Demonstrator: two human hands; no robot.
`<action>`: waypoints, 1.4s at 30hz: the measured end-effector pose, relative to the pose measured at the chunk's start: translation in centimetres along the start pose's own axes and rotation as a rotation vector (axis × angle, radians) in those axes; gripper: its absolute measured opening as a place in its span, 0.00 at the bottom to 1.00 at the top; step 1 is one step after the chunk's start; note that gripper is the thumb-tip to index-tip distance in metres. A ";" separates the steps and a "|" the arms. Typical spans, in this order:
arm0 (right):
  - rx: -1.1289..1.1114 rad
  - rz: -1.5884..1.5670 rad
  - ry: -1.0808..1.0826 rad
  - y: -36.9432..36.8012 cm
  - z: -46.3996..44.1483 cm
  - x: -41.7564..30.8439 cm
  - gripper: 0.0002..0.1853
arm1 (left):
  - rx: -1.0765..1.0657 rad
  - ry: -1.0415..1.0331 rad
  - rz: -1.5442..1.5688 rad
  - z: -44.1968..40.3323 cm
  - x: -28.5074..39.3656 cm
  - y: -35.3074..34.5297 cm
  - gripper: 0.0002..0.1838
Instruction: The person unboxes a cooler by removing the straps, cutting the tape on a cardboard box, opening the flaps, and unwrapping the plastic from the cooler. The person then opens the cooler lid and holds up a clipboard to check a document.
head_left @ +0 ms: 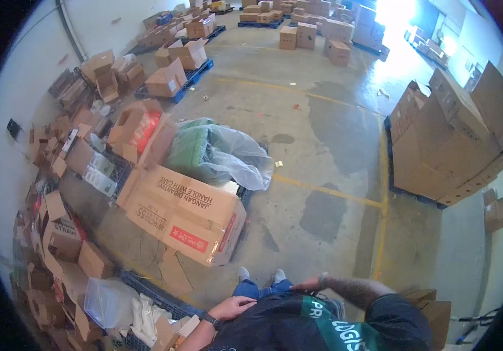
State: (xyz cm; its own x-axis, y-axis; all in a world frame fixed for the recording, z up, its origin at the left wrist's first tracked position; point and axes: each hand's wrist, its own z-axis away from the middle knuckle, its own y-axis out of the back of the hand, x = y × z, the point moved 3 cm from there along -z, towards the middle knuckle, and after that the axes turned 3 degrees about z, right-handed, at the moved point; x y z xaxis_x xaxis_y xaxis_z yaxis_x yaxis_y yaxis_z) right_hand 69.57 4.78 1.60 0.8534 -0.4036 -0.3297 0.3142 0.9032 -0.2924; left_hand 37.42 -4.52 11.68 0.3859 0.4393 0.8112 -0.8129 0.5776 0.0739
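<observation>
In the head view, a long brown printed cardboard carton (184,212) lies just nearer than the green plastic-wrapped bundle (188,146); the left hand (232,308) and right hand (306,285), nearer still, have grips I cannot tell. Probably stiff and bulky, the carton suits holding by its bottom edges.

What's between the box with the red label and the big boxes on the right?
In the head view, floor with dark patches and yellow lines; no carton stands between the red label box and the big boxes.
</observation>
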 end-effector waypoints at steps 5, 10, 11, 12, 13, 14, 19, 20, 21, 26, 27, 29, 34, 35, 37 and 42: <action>-0.062 0.802 0.727 2.1 6.5 -10.0 0.36 | 0.114 0.077 0.082 0.9 1.1 -1.6 0.22; 0.166 0.989 0.848 -4.4 12.9 -13.4 0.22 | 0.319 -0.419 -0.146 2.7 4.8 -1.6 0.18; 0.223 0.941 0.945 -5.3 13.0 -13.0 0.20 | 0.295 -0.352 -0.110 3.2 4.9 -2.0 0.17; 0.240 0.974 0.906 -5.6 13.2 -13.0 0.19 | 0.275 -0.293 -0.081 3.4 5.1 -1.7 0.16; 0.259 1.007 0.872 -5.9 13.4 -13.3 0.17 | 0.254 -0.235 -0.057 3.6 5.2 -1.7 0.16; 0.288 1.048 0.839 -6.2 13.5 -13.5 0.16 | 0.236 -0.182 0.019 3.4 5.5 -1.5 0.15; 0.556 0.745 0.873 -7.5 13.3 -15.7 0.13 | 0.154 -0.270 -0.373 2.1 5.8 1.2 0.14; 0.591 0.641 0.892 -7.7 13.6 -16.6 0.13 | 0.184 -0.257 -0.483 1.7 5.7 1.9 0.14; 0.622 0.579 0.898 -8.0 13.9 -17.4 0.12 | 0.214 -0.237 -0.587 1.5 5.6 2.0 0.14; 0.593 0.248 1.054 -11.1 18.0 -24.4 0.12 | 0.235 -0.008 -0.723 1.6 4.7 6.6 0.16; 0.544 0.285 1.110 -12.5 19.9 -25.7 0.12 | 0.274 0.055 -0.735 0.5 1.8 7.3 0.17; 0.457 0.347 1.233 -15.6 24.9 -28.1 0.12 | 0.305 0.067 -0.677 0.0 -0.9 8.4 0.17; 0.413 0.419 1.328 -18.1 31.1 -32.6 0.10 | 0.100 -0.015 -0.278 6.4 -2.2 9.6 0.21; 0.440 0.447 1.322 -18.1 31.7 -33.2 0.11 | 0.013 -0.003 -0.182 9.0 -2.1 9.8 0.22; 0.343 0.473 1.316 -16.7 27.4 -33.4 0.13 | -0.109 0.057 -0.023 14.0 -1.1 10.7 0.25; 0.261 0.440 1.054 -10.0 15.3 -25.5 0.19 | 0.194 -0.092 0.775 28.7 7.3 14.9 0.26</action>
State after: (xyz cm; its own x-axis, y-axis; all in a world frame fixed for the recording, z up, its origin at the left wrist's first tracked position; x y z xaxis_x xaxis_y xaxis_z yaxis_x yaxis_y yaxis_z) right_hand 51.03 8.26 26.68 0.1818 0.1405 -0.9732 0.2578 0.9483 0.1851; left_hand 15.60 -12.39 35.35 -0.3496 0.6031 0.7170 -0.8994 -0.0017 -0.4371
